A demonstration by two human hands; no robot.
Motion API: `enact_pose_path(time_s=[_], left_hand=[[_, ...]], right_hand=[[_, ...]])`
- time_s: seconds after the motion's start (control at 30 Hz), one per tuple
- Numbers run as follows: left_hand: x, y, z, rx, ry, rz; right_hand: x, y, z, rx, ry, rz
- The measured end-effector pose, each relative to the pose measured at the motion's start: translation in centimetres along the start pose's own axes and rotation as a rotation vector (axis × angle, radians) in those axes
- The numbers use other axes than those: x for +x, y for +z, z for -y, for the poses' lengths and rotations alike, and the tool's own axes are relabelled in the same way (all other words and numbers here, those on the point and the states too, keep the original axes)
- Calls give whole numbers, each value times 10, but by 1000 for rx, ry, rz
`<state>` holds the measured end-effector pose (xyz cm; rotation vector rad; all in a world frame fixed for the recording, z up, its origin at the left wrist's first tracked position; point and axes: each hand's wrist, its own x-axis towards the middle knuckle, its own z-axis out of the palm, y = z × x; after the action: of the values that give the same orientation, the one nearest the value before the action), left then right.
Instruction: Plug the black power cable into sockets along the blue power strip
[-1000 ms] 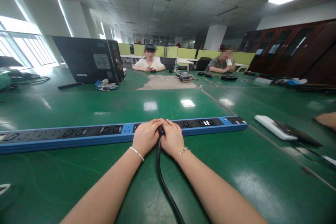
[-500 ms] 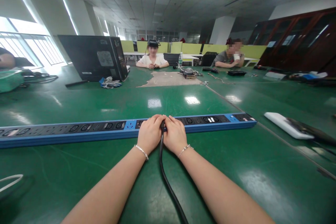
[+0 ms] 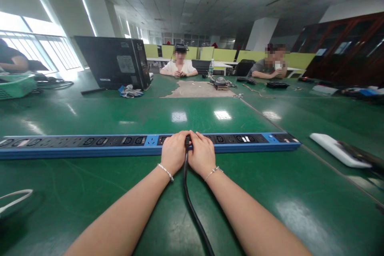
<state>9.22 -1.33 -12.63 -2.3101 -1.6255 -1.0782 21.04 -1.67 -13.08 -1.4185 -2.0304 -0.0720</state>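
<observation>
A person's left hand (image 3: 174,152) and right hand (image 3: 203,153) meet over a blue strip (image 3: 108,152) of sockets on a green desk (image 3: 90,118), the fingers of both drawn in narrow around a black plug (image 3: 187,141). The plug sits between the thumbs at the strip; its front end is hidden, so whether it is seated cannot be told.

The strip's right end reaches a seam (image 3: 330,167) in the desk, a white box (image 3: 337,151) just beyond; its left end runs out of view. A broad band of green surface stretches between the strip and the gloves (image 3: 131,92) and black case (image 3: 111,66) behind it. A white loop (image 3: 30,192) lies at lower left, well apart from the hands.

The plug points away from the wearer, crosswise to the strip, whose long axis runs left to right. The cable (image 3: 187,196) trails back between the forearms (image 3: 133,208), bending rightward.
</observation>
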Motion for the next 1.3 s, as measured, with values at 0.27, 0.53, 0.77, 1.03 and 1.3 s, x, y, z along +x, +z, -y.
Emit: enact_pose_path(time_s=[0.27, 0.53, 0.77, 1.03, 1.3], left_hand=[[-1, -2, -1, 13, 29, -35], [-3, 3, 3, 76, 53, -20], [19, -22, -26, 10, -5, -362], [12, -60, 43, -50, -301, -174], [-1, -93, 99, -93, -312, -23]], right_hand=[[0, 1, 2, -6, 26, 22], [1, 2, 4, 25, 38, 15], [-1, 2, 1, -3, -24, 19], [-2, 0, -2, -10, -50, 37], [-1, -1, -1, -1, -33, 48]])
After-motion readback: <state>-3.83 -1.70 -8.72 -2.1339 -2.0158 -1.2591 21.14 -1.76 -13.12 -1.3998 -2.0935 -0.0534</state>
